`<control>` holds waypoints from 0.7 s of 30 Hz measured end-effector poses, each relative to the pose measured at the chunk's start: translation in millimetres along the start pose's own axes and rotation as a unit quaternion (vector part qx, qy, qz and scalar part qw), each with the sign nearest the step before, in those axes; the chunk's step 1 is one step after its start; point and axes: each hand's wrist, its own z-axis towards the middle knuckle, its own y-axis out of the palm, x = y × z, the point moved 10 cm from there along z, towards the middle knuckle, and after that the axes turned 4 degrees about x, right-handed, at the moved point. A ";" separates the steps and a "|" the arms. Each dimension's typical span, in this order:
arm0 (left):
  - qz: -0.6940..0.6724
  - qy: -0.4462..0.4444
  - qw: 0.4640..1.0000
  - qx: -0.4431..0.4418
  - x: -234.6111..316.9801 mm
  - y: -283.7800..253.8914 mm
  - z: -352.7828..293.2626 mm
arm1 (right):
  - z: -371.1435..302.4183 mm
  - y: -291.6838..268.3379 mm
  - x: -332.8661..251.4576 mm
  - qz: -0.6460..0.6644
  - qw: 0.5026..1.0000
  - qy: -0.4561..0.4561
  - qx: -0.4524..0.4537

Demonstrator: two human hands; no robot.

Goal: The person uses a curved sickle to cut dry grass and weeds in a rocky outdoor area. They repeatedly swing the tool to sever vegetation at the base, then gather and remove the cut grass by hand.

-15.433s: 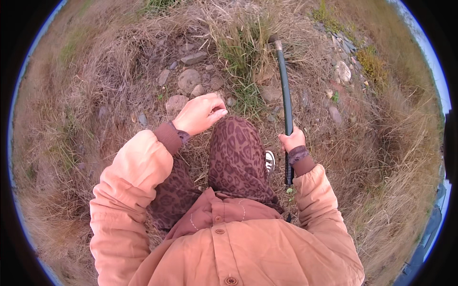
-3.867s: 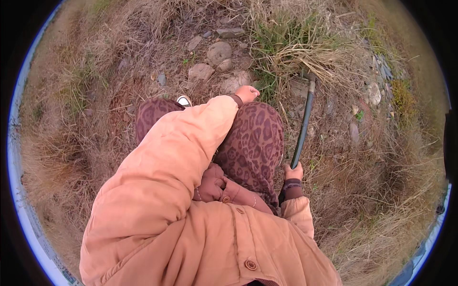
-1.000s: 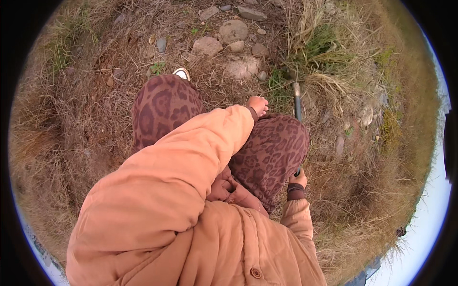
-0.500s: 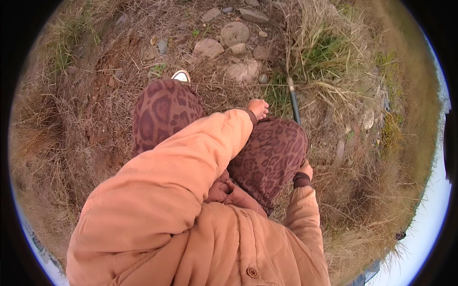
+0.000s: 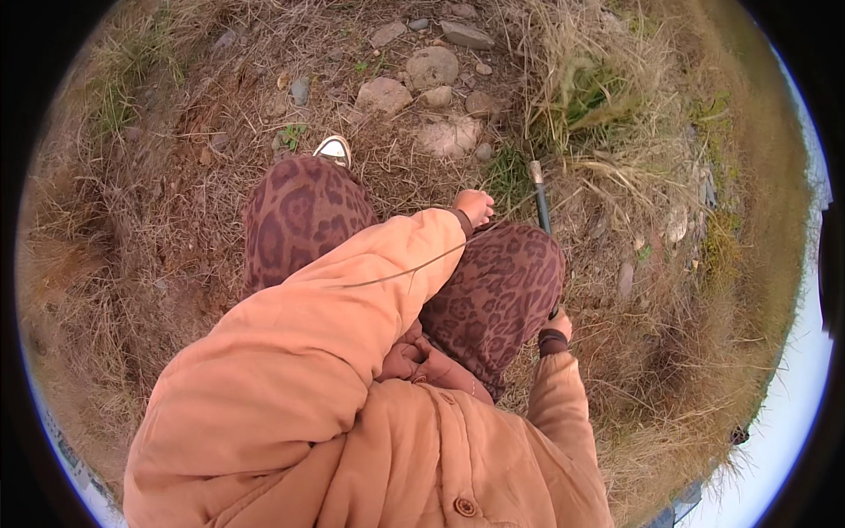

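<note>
two hands sit apart: the right hand grips the near end of a dark pole, angled outside the bent right knee, likely because the leg blocks other paths; its pale tip lies beside the grass clump. the left hand curls near that knee, perhaps for balance; whether it grasps anything, i cannot tell.

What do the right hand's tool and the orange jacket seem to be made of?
The tool: the dark green shaft is perhaps smooth plastic or coated metal, judging by its even colour; the paler end could be metal or wood. The jacket: probably matt woven cloth, from its soft, thick folds.
</note>
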 end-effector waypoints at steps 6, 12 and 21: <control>0.027 -0.004 0.999 0.031 -2.4 -6.0 2.9 | 14.6 -7.8 -31.3 0.185 0.978 -0.065 0.065; 0.026 0.005 0.999 0.019 -2.0 -4.7 2.5 | 42.4 -73.8 -119.1 0.179 0.960 -0.185 0.113; 0.052 0.008 0.999 0.001 -1.3 -6.5 8.3 | -7.8 9.3 -4.1 0.080 0.995 -0.028 0.045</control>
